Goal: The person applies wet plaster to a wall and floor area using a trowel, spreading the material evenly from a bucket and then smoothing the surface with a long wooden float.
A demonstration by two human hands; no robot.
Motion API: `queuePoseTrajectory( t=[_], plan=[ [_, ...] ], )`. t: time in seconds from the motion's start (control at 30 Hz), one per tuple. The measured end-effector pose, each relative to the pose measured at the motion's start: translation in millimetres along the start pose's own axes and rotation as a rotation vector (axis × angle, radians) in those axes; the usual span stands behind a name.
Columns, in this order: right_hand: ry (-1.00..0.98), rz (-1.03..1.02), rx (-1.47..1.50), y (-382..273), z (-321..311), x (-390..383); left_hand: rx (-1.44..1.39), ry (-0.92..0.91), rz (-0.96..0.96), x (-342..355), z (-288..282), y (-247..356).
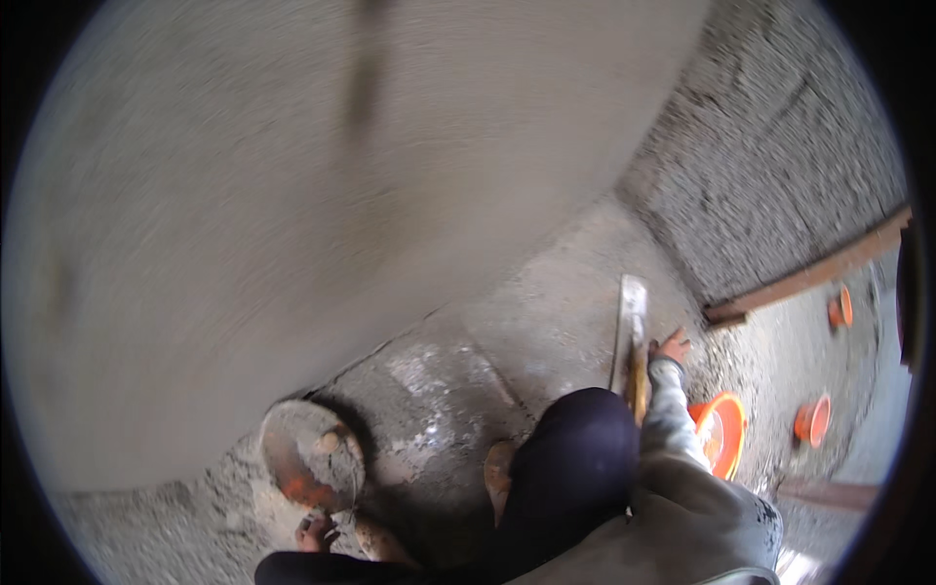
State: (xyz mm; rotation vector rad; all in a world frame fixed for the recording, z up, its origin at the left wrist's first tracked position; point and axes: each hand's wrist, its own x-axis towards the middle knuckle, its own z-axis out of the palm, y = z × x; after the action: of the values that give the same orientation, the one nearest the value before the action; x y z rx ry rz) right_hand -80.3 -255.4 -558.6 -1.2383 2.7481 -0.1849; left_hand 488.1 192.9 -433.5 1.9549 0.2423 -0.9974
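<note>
My right hand (671, 343) reaches forward in a grey sleeve, fingers spread, just right of a long metal plastering float (631, 317) lying on the concrete floor. The float's wooden handle (639, 382) sits below the hand, which is not closed around it. My left hand (317, 532) is low at the left with fingers curled at the near rim of a round pan (283, 429), orange inside and smeared with grey mortar. My knee in dark trousers (575, 458) is between the hands, and a bare foot (499, 470) rests on the floor.
A smooth grey plastered wall (292, 195) fills the upper left; a rough unplastered wall (770, 166) stands at the right. A wooden plank (809, 275) lies along its base. Orange pans (723, 429) (812, 419) (840, 307) sit on the gritty floor to the right.
</note>
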Motion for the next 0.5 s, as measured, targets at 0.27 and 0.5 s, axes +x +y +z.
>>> queuePoseTrajectory(
  t=[0.27, 0.5],
  plan=[
    [-0.818, -1.900, 0.249, -261.6, -139.4, -204.9, 0.046, -0.166, 0.209, 27.9, -15.9, -21.5],
    [-0.383, -2.409, -0.281, -283.2, -127.5, -481.6, -0.643, -0.058, 0.092, 20.2, 12.9, -21.7]
  ],
)
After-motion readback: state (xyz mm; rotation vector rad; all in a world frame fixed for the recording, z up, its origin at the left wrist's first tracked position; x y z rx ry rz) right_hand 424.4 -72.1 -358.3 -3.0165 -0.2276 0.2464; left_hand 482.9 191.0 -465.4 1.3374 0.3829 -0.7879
